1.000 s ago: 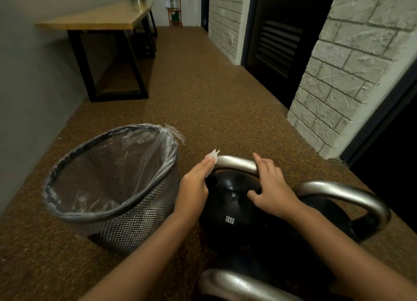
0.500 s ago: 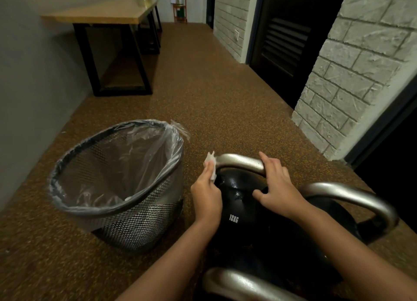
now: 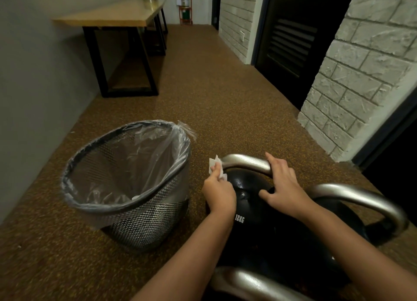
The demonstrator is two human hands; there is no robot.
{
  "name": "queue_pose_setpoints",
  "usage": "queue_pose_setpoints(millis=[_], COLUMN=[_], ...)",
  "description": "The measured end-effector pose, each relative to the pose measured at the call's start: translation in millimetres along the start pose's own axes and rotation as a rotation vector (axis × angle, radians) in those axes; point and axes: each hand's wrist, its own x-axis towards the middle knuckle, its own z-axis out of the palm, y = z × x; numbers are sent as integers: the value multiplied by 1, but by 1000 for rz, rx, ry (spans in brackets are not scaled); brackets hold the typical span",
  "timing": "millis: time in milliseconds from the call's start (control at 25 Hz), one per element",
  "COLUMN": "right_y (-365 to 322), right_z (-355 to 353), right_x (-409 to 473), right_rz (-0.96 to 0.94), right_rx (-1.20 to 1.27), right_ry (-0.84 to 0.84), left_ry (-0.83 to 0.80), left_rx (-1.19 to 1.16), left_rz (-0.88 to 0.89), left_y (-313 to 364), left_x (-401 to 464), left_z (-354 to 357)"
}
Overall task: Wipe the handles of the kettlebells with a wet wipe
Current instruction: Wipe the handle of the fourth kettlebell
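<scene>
Since a second ago the left hand (image 3: 218, 189) has slid down from the top of the curve onto the left bend of the silver metal handle (image 3: 244, 163) of the black 12KG kettlebell (image 3: 250, 207), and the camera has tipped a bit so the room sits lower in view.

That left hand is curled round the crumpled white wet wipe (image 3: 214, 167), pinching it against the handle's left corner, just beside the mesh wire bin with the clear plastic liner (image 3: 126, 181). The right hand (image 3: 281, 184) presses on the handle's right end, fingers laid over the bar and thumb spread toward the bell, so it's bracing more than gripping.

If I were doing this bit, I'd wrap the wipe right round the bar rather than dabbing one face, then drag it down the leg to where it meets the bell. Keep the right hand planted so the bell doesn't rock.

Both forearms reach in from the bottom edge, wrists fairly straight. Two more silver handles, one on the right (image 3: 361, 201) and one at the bottom (image 3: 259, 282), look still to do. All of it sits on the speckled brown floor (image 3: 214, 97).
</scene>
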Motion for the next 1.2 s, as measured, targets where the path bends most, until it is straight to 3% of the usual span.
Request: queue_pose_setpoints(millis=[80,280,520,600,800,960,1080,1200], right_y=[0,0,-1,0,1,1,-1,0], right_z=[0,-1,-3,-3,-3,-4,-4,-4], right_x=[1,0,-1,0,0,-1,-1,-1], right_rz=[1,0,2,0,-13,-10,-4,2], right_rx=[-1,8,2,1,31,27,28,29], right_ry=[4,-9,-18,-15,-18,-27,-32,-31], left_ry=[20,-4,123,89,-54,-94,29,37], left_rx=[-96,-55,-212,-193,-6,172,126,128], left_rz=[-95,10,-185,-124,234,315,168,104], left_y=[9,13,12,15,10,-5,-3,0], left_x=[-4,-24,-10,-14,-39,-26,1,20], left_z=[6,22,19,24,32,25,13,12])
